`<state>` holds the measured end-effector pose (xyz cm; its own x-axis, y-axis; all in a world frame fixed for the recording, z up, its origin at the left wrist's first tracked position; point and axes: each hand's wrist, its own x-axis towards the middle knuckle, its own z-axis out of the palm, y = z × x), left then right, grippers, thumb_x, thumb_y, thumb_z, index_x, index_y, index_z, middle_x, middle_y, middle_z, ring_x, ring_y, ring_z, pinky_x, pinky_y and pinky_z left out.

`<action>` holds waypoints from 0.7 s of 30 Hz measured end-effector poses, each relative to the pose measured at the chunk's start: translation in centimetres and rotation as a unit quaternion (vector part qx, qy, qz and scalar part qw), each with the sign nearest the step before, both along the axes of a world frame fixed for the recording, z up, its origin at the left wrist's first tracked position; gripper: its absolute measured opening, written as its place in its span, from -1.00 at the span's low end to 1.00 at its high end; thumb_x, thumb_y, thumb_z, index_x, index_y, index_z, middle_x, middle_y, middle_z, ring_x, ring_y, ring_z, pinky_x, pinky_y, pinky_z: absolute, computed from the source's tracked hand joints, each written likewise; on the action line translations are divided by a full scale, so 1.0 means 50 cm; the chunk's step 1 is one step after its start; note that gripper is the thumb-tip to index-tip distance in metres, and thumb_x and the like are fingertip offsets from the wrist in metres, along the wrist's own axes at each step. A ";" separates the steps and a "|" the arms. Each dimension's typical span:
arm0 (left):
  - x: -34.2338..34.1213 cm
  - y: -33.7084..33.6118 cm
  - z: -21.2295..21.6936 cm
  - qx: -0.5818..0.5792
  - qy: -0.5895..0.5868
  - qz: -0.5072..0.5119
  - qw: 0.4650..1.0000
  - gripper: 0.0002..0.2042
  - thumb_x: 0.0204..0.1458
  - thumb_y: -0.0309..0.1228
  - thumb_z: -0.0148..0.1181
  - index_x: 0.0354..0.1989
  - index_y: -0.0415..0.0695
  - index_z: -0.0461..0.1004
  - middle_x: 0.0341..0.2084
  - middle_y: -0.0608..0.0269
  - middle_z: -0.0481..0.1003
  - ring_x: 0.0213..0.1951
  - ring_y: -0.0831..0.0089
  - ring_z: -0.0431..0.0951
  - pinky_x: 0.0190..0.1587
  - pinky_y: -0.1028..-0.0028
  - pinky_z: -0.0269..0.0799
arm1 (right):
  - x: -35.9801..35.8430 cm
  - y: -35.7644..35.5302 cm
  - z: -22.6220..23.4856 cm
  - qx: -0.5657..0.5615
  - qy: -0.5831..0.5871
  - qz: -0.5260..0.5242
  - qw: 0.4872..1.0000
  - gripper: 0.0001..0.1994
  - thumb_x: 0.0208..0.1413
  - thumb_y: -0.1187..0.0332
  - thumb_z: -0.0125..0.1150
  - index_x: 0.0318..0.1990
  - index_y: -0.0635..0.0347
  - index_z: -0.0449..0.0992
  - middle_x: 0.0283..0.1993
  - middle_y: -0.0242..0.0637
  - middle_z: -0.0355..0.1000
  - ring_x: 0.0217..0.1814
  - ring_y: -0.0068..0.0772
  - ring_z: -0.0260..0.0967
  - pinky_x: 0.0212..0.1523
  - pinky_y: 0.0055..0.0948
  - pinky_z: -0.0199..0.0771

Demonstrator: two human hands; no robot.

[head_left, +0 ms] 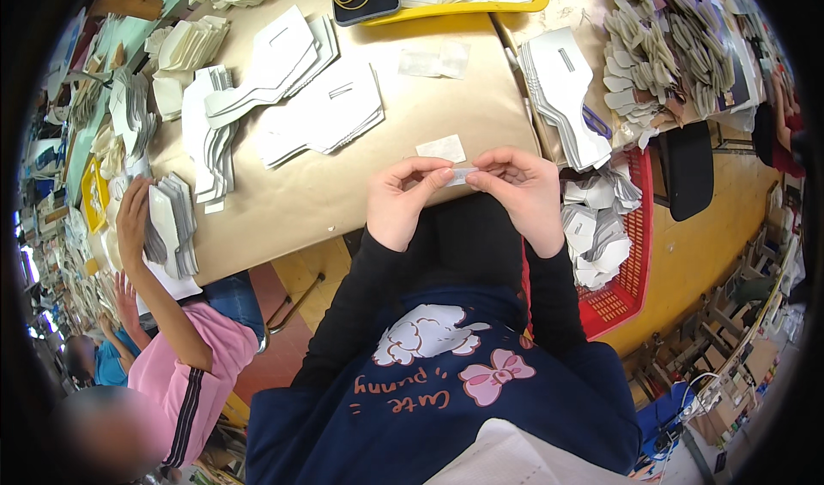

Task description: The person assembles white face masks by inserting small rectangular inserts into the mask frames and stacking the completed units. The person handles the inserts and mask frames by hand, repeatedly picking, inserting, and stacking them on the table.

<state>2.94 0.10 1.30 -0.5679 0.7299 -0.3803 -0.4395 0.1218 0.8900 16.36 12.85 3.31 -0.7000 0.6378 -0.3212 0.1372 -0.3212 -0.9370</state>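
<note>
Over the table's front edge, my left hand [400, 197] and my right hand [527, 195] pinch the two ends of a small whitish strip [461, 176]. Both hands have thumb and forefinger closed on it. A cream rectangular patch [441, 148] lies on the table just beyond my fingers. Farther back rest more thin pale patches [434, 60]. To the left of my hands are stacks of white cut pieces [322, 116], shaped with a slot. Another stack of white slotted pieces [562, 81] lies to the right.
A yellow tray [481, 6] of small pale pieces and a black tray [378, 9] with a yellow band stand at the back. By my right side is a red basket [637, 253] with cut pieces. Left, a co-worker's hand [133, 215] touches another stack. Grey-green pieces [665, 56] pile up right.
</note>
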 end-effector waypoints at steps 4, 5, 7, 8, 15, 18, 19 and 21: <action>0.013 -0.003 -0.006 -0.001 0.009 0.059 0.998 -0.86 0.10 -0.54 0.37 -0.20 -0.31 0.65 -0.30 0.24 0.64 -0.26 0.59 0.57 -0.13 0.59 0.46 | -0.005 -0.011 -0.019 -0.001 0.007 0.001 1.000 -0.89 0.14 0.63 0.31 -0.18 0.37 0.59 -0.28 -0.31 0.57 -0.25 -0.63 0.51 -0.19 -0.63 0.50; 0.015 -0.003 -0.006 -0.015 0.026 0.060 0.998 -0.86 0.10 -0.54 0.37 -0.20 -0.32 0.65 -0.30 0.24 0.64 -0.26 0.59 0.57 -0.12 0.58 0.45 | -0.006 -0.013 -0.023 0.002 0.019 -0.007 1.000 -0.89 0.15 0.63 0.30 -0.17 0.37 0.58 -0.27 -0.31 0.57 -0.24 -0.63 0.51 -0.18 -0.63 0.50; 0.015 -0.002 -0.005 -0.052 0.045 0.066 0.995 -0.85 0.10 -0.54 0.37 -0.19 -0.33 0.64 -0.29 0.23 0.63 -0.25 0.59 0.56 -0.11 0.58 0.44 | -0.006 -0.012 -0.025 -0.001 0.034 -0.020 0.999 -0.86 0.17 0.61 0.28 -0.12 0.37 0.57 -0.24 -0.30 0.56 -0.22 -0.62 0.50 -0.15 -0.62 0.50; 0.013 -0.002 -0.004 -0.026 0.034 0.070 0.997 -0.84 0.10 -0.54 0.37 -0.17 -0.32 0.63 -0.29 0.23 0.63 -0.24 0.59 0.56 -0.10 0.58 0.44 | -0.006 -0.007 -0.024 -0.008 0.037 -0.026 0.999 -0.83 0.18 0.61 0.27 -0.07 0.37 0.56 -0.22 -0.30 0.56 -0.20 -0.62 0.50 -0.13 -0.62 0.50; -0.008 -0.007 0.011 -0.012 -0.014 0.024 1.000 -0.74 0.13 -0.55 0.33 -0.01 -0.30 0.56 -0.32 0.22 0.62 -0.23 0.59 0.57 -0.07 0.58 0.43 | -0.012 0.010 -0.022 -0.053 0.054 0.016 0.997 -0.67 0.23 0.54 0.26 0.14 0.39 0.50 -0.09 -0.28 0.55 -0.09 -0.60 0.48 -0.01 -0.63 0.47; -0.005 -0.005 0.013 0.003 -0.033 0.000 0.999 -0.71 0.13 -0.55 0.33 0.03 -0.31 0.54 -0.34 0.22 0.62 -0.24 0.59 0.57 -0.08 0.58 0.44 | -0.018 0.002 -0.031 -0.091 0.036 0.076 0.992 -0.71 0.21 0.53 0.28 0.08 0.40 0.54 -0.12 -0.26 0.57 -0.14 -0.63 0.49 -0.06 -0.64 0.49; -0.005 -0.006 0.013 0.007 -0.037 -0.004 0.999 -0.70 0.13 -0.55 0.33 0.04 -0.31 0.54 -0.35 0.23 0.62 -0.25 0.59 0.57 -0.08 0.58 0.44 | -0.019 0.002 -0.032 -0.082 0.027 0.070 0.994 -0.72 0.20 0.53 0.29 0.05 0.40 0.55 -0.15 -0.27 0.58 -0.16 -0.64 0.49 -0.09 -0.64 0.50; -0.007 -0.012 0.013 -0.007 -0.023 -0.007 1.000 -0.73 0.13 -0.54 0.33 0.00 -0.31 0.56 -0.38 0.25 0.62 -0.24 0.60 0.57 -0.07 0.60 0.44 | -0.021 0.003 -0.033 -0.069 -0.012 0.058 0.996 -0.76 0.19 0.52 0.31 0.00 0.41 0.58 -0.19 -0.27 0.59 -0.20 -0.64 0.51 -0.14 -0.65 0.51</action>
